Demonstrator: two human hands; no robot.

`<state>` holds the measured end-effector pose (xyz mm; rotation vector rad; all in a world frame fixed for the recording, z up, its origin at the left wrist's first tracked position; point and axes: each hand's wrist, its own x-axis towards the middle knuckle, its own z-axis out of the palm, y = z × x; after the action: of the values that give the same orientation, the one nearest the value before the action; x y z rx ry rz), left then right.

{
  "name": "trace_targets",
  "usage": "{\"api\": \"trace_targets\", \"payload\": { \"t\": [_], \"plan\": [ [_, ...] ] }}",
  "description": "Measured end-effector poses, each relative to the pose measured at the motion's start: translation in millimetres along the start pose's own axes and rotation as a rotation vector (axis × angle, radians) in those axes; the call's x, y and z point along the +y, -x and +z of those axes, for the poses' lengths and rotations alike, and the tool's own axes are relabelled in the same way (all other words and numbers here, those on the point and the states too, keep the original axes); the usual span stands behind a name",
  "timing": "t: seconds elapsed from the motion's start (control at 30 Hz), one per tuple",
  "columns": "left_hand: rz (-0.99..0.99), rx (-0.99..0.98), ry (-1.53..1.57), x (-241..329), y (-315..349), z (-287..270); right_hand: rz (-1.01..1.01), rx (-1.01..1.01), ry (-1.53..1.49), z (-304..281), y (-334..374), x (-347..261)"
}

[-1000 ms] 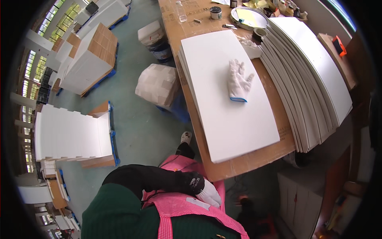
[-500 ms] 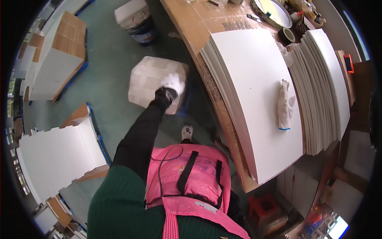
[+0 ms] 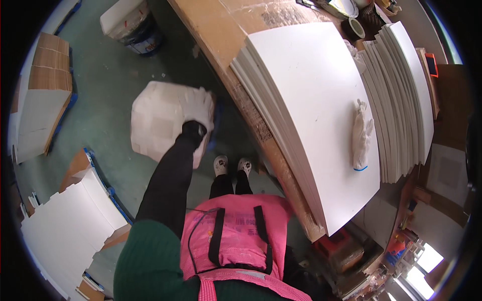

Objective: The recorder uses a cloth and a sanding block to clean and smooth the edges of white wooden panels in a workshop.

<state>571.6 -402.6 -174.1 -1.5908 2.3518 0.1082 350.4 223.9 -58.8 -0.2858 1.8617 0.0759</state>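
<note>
My left hand (image 3: 197, 106), in a white knitted glove, lies on the right-hand edge of the top of a chunky block wrapped in beige tape (image 3: 156, 118). Its fingers look stretched out and spread against the block, though motion softens their outline. The block stands on the green floor, left of the worktable and beyond my feet. My right hand is out of view. A spare white glove with a blue cuff edge (image 3: 361, 138) lies on a tall stack of white boards (image 3: 316, 100) on the table.
The cardboard-covered worktable (image 3: 213, 37) runs along my right, with a second board stack (image 3: 396, 100) and a tape roll (image 3: 355, 28). A lidded bucket (image 3: 143, 37) stands at the far left. Pallets of folded white boxes (image 3: 75, 213) and brown-edged cartons (image 3: 47, 95) line the left.
My view has shifted, and both my shoes now show. The block appears nearer to me and farther from the bucket, with my left hand still on its edge.
</note>
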Motion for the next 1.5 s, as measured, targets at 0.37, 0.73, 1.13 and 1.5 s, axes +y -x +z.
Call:
{"api": "trace_targets", "payload": {
  "t": [0.37,0.73,1.13,1.5],
  "plan": [
    [0.329,-0.105,-0.234,-4,150,68,-0.232,0.020,-0.132,-23,-76,-68],
    [0.613,-1.040,-0.274,76,2,-13,-0.349,0.033,0.383,32,-102,-10],
    [1.425,-1.051,-0.613,154,38,-38,0.262,0.939,-1.844,78,-7,-8],
    [1.195,-0.681,-1.055,161,36,39,0.117,0.661,-0.498,280,-131,-311]
  ]
}}
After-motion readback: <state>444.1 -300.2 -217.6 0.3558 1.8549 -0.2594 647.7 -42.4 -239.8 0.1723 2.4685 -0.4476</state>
